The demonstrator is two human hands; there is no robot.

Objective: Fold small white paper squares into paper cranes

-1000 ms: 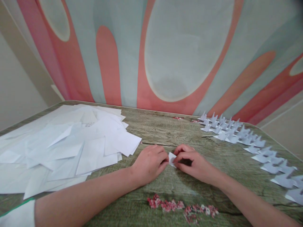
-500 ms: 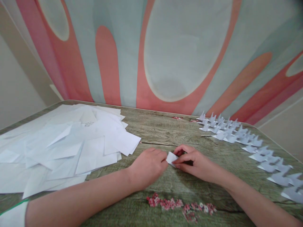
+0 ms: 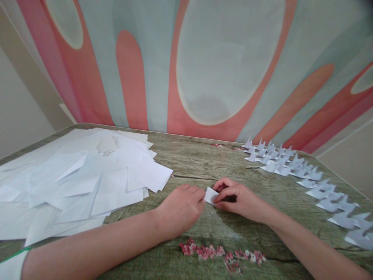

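Note:
Between my two hands is a small folded piece of white paper, held low over the wood-patterned table. My left hand is closed at the paper's left end, its fingertips mostly hidden behind the knuckles. From the other side, my right hand pinches the paper's right edge between thumb and fingers. Several folded white paper cranes stand in rows along the right of the table. To the left lies a broad, messy pile of white paper sheets.
The wood-patterned table surface bears printed pink flowers near the front, with smaller ones at the back. A wall covering in coral and grey-green rises behind the table's far edge.
Both hands keep their hold on the folded paper. The right fingers have shifted slightly on it; the view has moved a little.

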